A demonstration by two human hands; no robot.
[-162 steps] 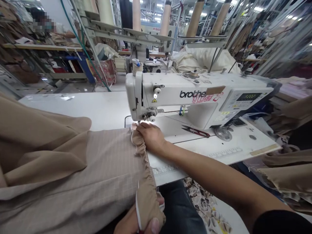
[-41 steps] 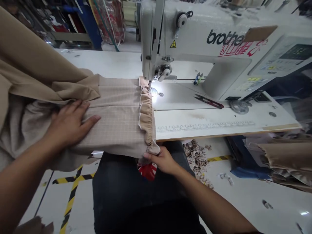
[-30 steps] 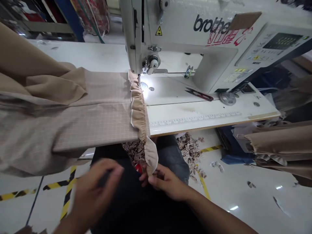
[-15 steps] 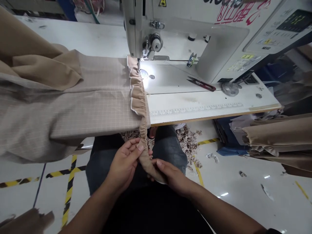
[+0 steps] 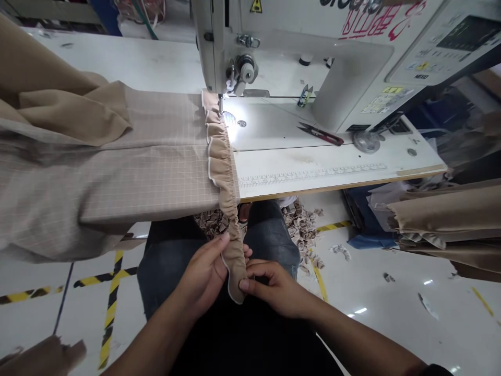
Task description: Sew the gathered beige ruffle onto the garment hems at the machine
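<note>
A gathered tan ruffle strip [image 5: 219, 163] with a white edge lies along the right edge of the checked beige fabric [image 5: 164, 175]. Its far end sits beneath the needle of the sewing machine [image 5: 221, 102]; the near end hangs off the table over my lap. My left hand [image 5: 207, 266] grips the hanging part, thumb on top and the other fingers partly hidden behind it. Close to the lower end, my right hand [image 5: 274, 287] pinches the strip's right edge between thumb and forefinger.
Red-handled thread snips [image 5: 321, 134] lie on the machine bed, behind a printed ruler scale [image 5: 313, 175]. Plain tan cloth [image 5: 74, 112] is heaped at the left. Gathered scraps [image 5: 303, 230] litter the floor under the table; more tan fabric [image 5: 450, 214] hangs at the right.
The ruffle's lower end was folded toward my right hand; now it hangs flatter with its white edge turned left. My right hand has shifted left into a pinch, and the left thumb sits on the strip's edge.
</note>
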